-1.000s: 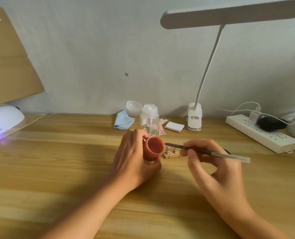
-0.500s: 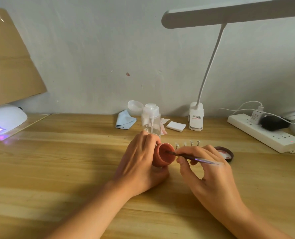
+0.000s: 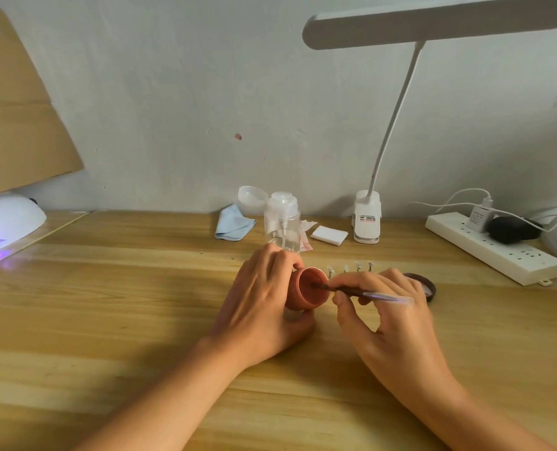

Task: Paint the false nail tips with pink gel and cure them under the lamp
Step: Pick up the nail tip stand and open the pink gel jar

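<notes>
While the left hand [image 3: 260, 307] grips the tilted pink gel pot [image 3: 306, 289] on the counter [image 3: 107, 320], the right hand [image 3: 384, 317] pinches the brush [image 3: 361, 291], its tip inside the pot's mouth. Load lightly and wipe off excess on the rim. Nail tips [image 3: 350, 266] wait at one o'clock of the pot; the lit curing lamp [image 3: 6, 219] sits far at ten o'clock.
</notes>
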`<action>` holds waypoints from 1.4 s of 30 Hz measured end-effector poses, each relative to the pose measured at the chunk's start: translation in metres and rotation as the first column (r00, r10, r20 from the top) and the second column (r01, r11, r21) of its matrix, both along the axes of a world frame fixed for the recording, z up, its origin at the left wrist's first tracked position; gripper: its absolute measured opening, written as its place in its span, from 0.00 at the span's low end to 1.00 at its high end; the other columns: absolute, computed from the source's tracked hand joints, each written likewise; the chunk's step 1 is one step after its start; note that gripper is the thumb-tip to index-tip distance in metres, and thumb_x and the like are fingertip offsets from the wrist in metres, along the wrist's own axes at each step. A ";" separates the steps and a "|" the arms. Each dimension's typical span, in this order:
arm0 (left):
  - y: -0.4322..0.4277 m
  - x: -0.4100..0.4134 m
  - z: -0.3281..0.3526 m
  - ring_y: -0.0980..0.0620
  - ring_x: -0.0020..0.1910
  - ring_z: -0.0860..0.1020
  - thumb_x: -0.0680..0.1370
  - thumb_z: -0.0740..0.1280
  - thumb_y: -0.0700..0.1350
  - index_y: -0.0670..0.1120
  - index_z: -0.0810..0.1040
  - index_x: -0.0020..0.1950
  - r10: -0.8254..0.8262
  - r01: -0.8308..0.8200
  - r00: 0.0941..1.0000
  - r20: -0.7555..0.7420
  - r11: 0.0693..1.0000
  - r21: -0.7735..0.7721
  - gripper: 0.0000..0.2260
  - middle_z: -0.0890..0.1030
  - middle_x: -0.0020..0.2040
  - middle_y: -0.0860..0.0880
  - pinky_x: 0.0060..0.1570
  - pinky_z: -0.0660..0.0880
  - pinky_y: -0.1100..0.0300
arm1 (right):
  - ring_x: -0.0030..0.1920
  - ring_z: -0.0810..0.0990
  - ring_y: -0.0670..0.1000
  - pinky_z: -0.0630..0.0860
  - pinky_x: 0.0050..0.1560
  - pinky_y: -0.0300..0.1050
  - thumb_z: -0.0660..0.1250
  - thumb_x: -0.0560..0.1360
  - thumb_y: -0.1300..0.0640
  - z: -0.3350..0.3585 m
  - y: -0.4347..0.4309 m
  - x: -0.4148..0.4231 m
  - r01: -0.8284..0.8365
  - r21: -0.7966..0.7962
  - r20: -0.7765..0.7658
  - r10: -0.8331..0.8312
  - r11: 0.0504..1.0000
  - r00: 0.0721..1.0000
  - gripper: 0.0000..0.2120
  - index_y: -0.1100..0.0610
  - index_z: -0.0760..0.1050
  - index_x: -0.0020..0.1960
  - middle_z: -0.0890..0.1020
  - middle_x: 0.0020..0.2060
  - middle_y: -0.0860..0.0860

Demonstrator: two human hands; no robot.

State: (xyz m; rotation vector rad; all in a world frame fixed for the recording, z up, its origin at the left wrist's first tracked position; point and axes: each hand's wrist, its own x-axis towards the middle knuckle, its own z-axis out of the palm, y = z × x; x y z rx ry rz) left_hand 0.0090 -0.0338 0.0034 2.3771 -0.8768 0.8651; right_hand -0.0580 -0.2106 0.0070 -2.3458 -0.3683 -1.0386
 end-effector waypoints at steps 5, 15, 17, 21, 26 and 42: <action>0.002 0.001 -0.001 0.52 0.51 0.72 0.66 0.74 0.53 0.50 0.70 0.57 0.005 -0.005 1.000 -0.015 1.000 0.028 0.24 0.70 0.53 0.53 0.51 0.74 0.56 | 0.44 0.76 0.43 0.65 0.56 0.40 0.62 0.75 0.48 0.003 0.001 -0.002 -0.019 -0.003 -0.011 0.018 1.000 1.000 0.10 0.47 0.80 0.51 0.80 0.42 0.34; 0.000 0.004 -0.001 0.53 0.52 0.71 0.66 0.72 0.51 0.52 0.70 0.56 0.067 -0.066 0.991 -0.115 0.998 0.010 0.21 0.69 0.52 0.56 0.51 0.69 0.61 | 0.44 0.78 0.44 0.69 0.55 0.47 0.62 0.77 0.52 0.010 0.002 -0.007 -0.116 0.126 0.081 0.106 0.985 0.991 0.05 0.49 0.76 0.51 0.82 0.40 0.39; 0.001 0.006 -0.003 0.55 0.51 0.71 0.67 0.73 0.53 0.54 0.68 0.55 0.089 -0.096 0.980 -0.179 0.995 -0.030 0.21 0.69 0.51 0.57 0.48 0.66 0.63 | 0.45 0.80 0.45 0.71 0.53 0.49 0.63 0.77 0.54 0.011 0.003 -0.009 -0.183 0.201 0.100 0.166 0.962 0.981 0.03 0.50 0.75 0.51 0.83 0.40 0.40; 0.004 0.010 -0.006 0.56 0.51 0.74 0.67 0.72 0.60 0.57 0.67 0.56 0.126 -0.165 0.938 -0.323 0.982 -0.095 0.22 0.72 0.53 0.57 0.48 0.68 0.61 | 0.44 0.84 0.50 0.78 0.48 0.45 0.68 0.78 0.63 0.012 0.005 -0.008 -0.270 0.476 0.055 0.278 0.837 0.959 0.05 0.55 0.75 0.49 0.85 0.39 0.47; 0.006 0.014 -0.006 0.59 0.51 0.78 0.70 0.70 0.64 0.62 0.70 0.56 0.101 -0.198 0.885 -0.454 0.965 -0.171 0.19 0.76 0.55 0.61 0.51 0.76 0.59 | 0.40 0.84 0.46 0.75 0.43 0.35 0.66 0.78 0.65 0.014 0.001 -0.001 -0.201 0.802 -0.021 0.362 0.562 0.932 0.03 0.63 0.73 0.47 0.86 0.36 0.56; 0.012 0.019 -0.005 0.55 0.52 0.78 0.72 0.73 0.60 0.57 0.62 0.71 0.312 -0.350 0.879 -0.362 0.936 -0.044 0.33 0.76 0.51 0.59 0.46 0.72 0.59 | 0.41 0.80 0.51 0.79 0.55 0.51 0.62 0.78 0.65 0.017 -0.018 0.010 0.010 0.974 -0.129 0.519 0.226 0.845 0.07 0.60 0.78 0.49 0.85 0.41 0.59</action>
